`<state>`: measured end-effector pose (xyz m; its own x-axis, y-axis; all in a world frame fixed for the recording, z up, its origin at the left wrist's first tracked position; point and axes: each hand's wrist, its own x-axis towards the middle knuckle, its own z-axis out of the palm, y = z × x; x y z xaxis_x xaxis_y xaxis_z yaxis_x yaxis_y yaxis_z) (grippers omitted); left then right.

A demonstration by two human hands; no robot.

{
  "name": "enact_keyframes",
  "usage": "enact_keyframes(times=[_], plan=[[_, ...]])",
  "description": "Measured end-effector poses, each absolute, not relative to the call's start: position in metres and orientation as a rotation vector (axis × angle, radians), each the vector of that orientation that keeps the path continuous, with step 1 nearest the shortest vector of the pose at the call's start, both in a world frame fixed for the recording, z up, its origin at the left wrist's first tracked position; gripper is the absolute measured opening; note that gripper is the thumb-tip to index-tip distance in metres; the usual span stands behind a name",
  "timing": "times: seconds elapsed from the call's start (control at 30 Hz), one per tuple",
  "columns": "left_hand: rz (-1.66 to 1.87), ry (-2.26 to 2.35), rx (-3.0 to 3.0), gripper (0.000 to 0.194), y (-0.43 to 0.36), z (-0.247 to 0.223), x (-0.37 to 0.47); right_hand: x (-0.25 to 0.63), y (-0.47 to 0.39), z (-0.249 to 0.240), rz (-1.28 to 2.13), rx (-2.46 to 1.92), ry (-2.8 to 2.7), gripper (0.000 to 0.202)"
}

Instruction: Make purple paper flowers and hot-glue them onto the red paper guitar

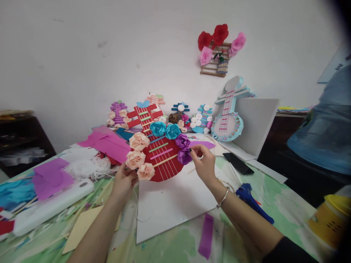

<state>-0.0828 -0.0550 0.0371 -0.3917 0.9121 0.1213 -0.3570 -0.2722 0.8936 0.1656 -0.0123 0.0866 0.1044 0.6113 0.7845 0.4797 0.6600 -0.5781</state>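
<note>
A red paper lute [161,174] with white strings and coloured strips is held up, tilted, above a white board [170,212]. Folded paper flowers edge it: peach ones [135,159] on the left, blue ones [172,131] on top and purple ones [182,141] on the right. My left hand [124,182] grips the lute's lower left edge below the peach flowers, its fingertips partly behind it. With thumb and fingers closed, my right hand [203,162] pinches the lower purple flower at the lute's right edge.
Several finished paper lutes [203,118] stand along the wall, beside a larger pale-blue one [227,126]. Right of my arm lie a blue glue gun [253,202] and a black phone-like slab [238,163]. Pink paper [106,142], white string [89,168] and a white case [55,208] lie left.
</note>
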Motion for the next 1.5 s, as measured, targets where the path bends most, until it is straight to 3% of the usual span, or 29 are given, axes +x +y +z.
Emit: enact_keyframes(times=[0.7, 1.0, 1.5], plan=[[1.809, 1.012, 0.805, 0.057, -0.0526, 0.0344, -0.0849, 0.1629, -0.0182, 0.0883, 0.361, -0.913, -1.638, 0.009], [1.818, 1.014, 0.768, 0.056, -0.0526, 0.0366, -0.0839, 0.1648, -0.0193, 0.0864, 0.647, -0.730, -1.598, 0.009], [1.797, 1.036, 0.771, 0.052, -0.0533, 0.0357, -0.0843, 0.1654, -0.0218, 0.0957, 0.639, -0.759, -1.801, 0.001]])
